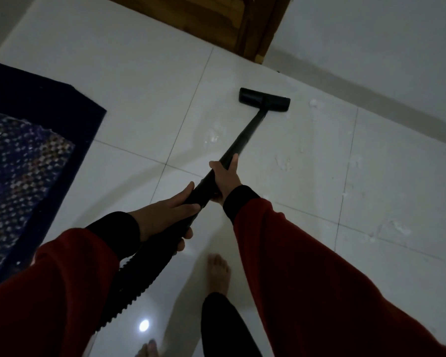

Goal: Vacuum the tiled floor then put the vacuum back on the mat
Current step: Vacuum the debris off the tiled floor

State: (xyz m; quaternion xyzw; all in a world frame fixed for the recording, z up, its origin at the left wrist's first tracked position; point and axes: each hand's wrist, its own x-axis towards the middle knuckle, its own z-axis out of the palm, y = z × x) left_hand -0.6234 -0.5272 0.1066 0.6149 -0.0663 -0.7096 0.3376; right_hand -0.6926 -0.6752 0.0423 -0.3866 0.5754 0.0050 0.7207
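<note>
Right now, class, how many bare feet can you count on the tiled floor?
2. One bare foot stands on the white tiled floor below the vacuum wand. The other foot's toes just show at the bottom edge; the rest is out of frame.

Brown wooden door (216, 19) beside grey wall (371, 34).

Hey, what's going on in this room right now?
A person is vacuuming a white tiled floor. The left hand and right hand both grip the black vacuum wand, right hand further down it. The floor head sits flat on the tiles near the wall. White debris lies scattered right of the wand. A dark blue mat lies off to the left, with nothing of the vacuum on it.
</note>
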